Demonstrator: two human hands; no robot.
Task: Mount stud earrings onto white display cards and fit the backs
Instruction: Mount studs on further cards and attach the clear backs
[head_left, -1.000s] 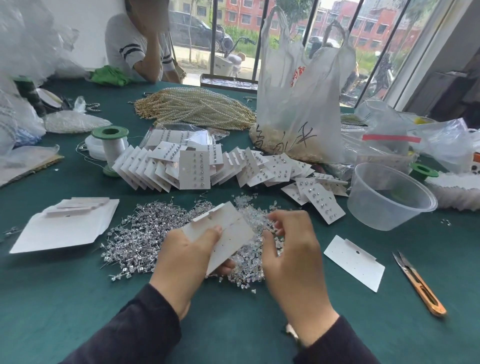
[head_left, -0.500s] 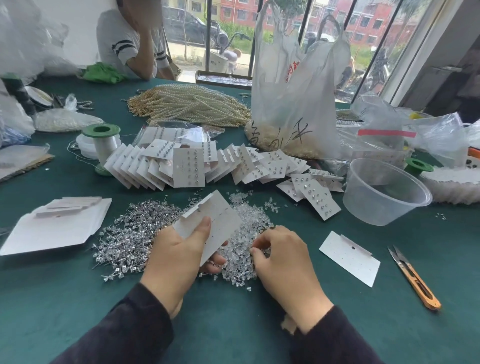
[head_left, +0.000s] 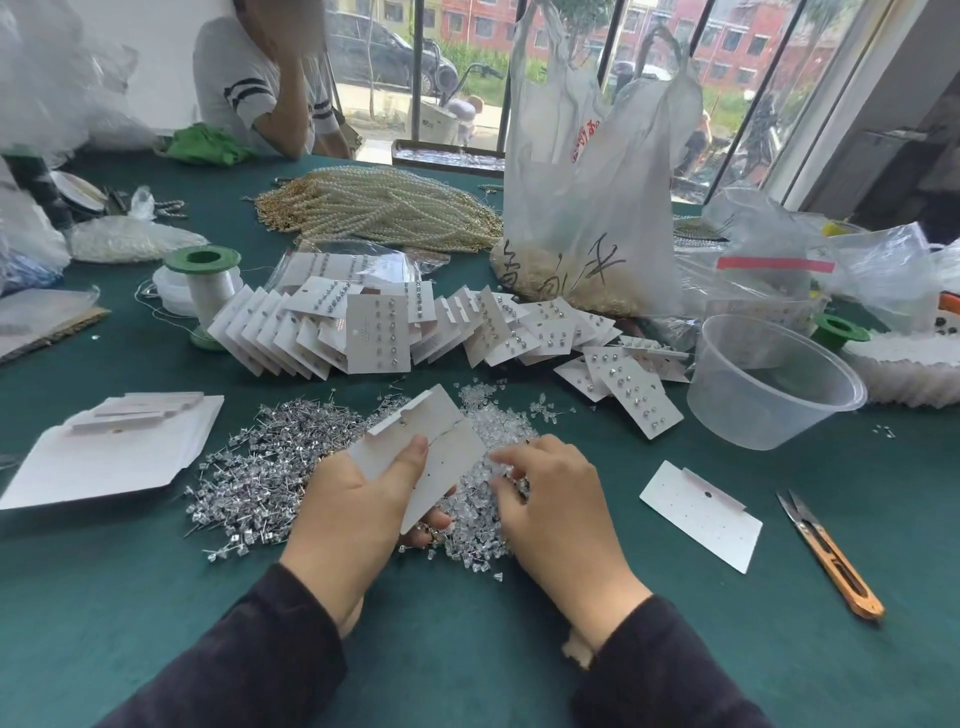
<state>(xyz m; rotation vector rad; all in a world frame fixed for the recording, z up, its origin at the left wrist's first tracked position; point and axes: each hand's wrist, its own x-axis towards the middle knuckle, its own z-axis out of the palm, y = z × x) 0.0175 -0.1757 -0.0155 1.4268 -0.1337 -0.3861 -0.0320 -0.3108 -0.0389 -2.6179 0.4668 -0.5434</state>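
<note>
Since a second ago the right hand (head_left: 550, 499) has dropped from the card's edge into the heap of clear earring backs (head_left: 483, 514), where its curled fingertips now press among the pieces; whether it has pinched one cannot be told. The left hand (head_left: 353, 499) keeps its grip on the blank white display card (head_left: 426, 447), thumb on the face and fingers underneath, the card tilted up above both heaps. The two hands sit close together, the card's lower edge between them. Just left of the left hand lies the pile of silver stud earrings (head_left: 260, 467) on the green counter (head_left: 467, 623). Beyond the hands, finished cards (head_left: 374, 332) fan out in a row. To the right of the right hand lies a spare blank card (head_left: 701, 514), then orange snips (head_left: 831, 556), with a clear plastic tub (head_left: 769, 379) farther out. Left of the left hand rests a stack of blank cards (head_left: 109, 447).
</note>
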